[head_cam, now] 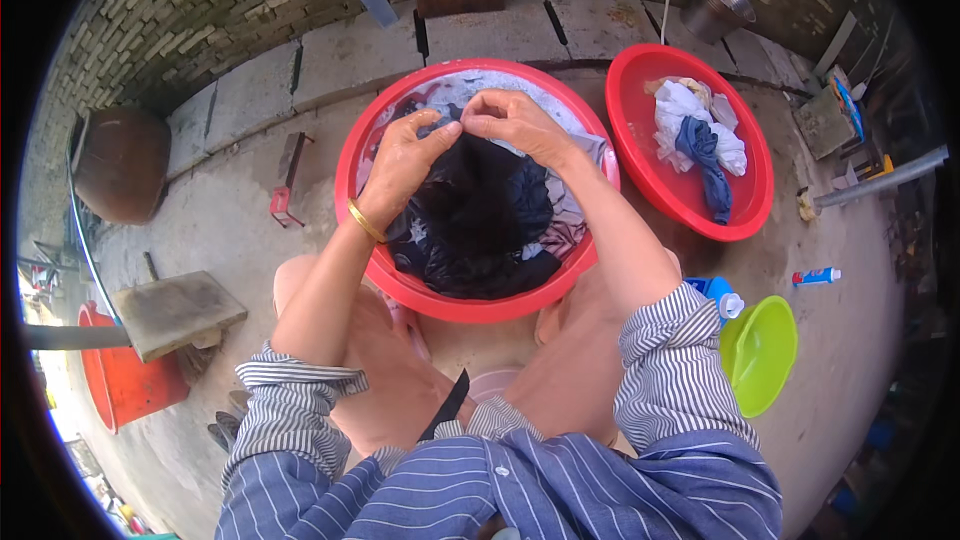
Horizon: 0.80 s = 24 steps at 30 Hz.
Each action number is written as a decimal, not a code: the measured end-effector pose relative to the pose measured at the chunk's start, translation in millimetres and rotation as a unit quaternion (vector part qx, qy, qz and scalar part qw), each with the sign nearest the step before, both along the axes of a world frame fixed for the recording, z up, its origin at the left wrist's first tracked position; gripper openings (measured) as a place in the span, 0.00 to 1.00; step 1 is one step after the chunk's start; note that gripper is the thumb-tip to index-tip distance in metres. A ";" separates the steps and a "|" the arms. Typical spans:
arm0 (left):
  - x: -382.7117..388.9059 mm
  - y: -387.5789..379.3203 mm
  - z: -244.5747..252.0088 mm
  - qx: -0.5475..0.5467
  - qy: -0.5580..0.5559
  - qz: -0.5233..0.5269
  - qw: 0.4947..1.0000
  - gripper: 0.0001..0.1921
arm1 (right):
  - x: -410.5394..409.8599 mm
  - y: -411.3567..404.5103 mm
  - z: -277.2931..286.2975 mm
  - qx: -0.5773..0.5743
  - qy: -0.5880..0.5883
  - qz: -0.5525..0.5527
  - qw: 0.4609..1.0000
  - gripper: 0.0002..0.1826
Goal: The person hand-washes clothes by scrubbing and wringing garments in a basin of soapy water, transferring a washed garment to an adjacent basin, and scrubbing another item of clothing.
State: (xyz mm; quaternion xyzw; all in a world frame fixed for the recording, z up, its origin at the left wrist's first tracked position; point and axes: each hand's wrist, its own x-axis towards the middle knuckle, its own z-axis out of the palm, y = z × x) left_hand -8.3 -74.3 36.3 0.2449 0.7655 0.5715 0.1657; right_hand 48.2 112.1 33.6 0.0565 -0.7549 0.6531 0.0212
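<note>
In front of me, a round red plastic basin (480, 307) holds soapy water and a heap of wet clothes. My left hand (401, 157), with a gold bangle at the wrist, pinches the upper edge of a black garment (472, 202). Thumb and fingers of my right hand (517, 124) are closed on the same edge, and the fingertips of both hands nearly meet. The garment hangs below them over the heap. Suds (495, 81) float along the basin's far side. A pale mauve cloth (566, 210) lies at the right inside the basin.
A second red basin (637, 157) at the right holds white and blue clothes (697, 135). Near my right elbow are a blue bottle (709, 289), a green basin (776, 360) and a small tube (816, 277). A stone-topped stool (180, 307) and orange bucket (135, 382) stand left. A cleaver (375, 4) lies by the wall.
</note>
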 end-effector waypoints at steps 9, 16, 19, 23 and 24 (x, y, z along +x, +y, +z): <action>-3.6 -9.4 23.2 0.075 0.179 0.020 0.981 0.12 | 17.7 -15.6 -47.8 -0.054 -0.124 0.025 0.990 0.12; -19.0 -7.5 12.6 0.215 0.137 0.101 0.962 0.05 | 21.5 -10.1 -22.9 -0.061 -0.117 -0.052 0.990 0.12; -21.5 -3.3 9.6 0.338 -0.087 0.066 0.935 0.05 | 18.8 11.5 -11.1 -0.338 -0.031 -0.113 0.934 0.08; -22.7 26.5 -16.8 0.388 -0.314 0.159 0.852 0.01 | -1.7 -10.7 -22.1 -0.474 0.026 -0.214 0.853 0.07; -26.5 30.1 -27.0 0.358 -0.375 0.164 0.839 0.03 | -2.7 -30.9 -12.6 -0.348 0.044 -0.255 0.901 0.07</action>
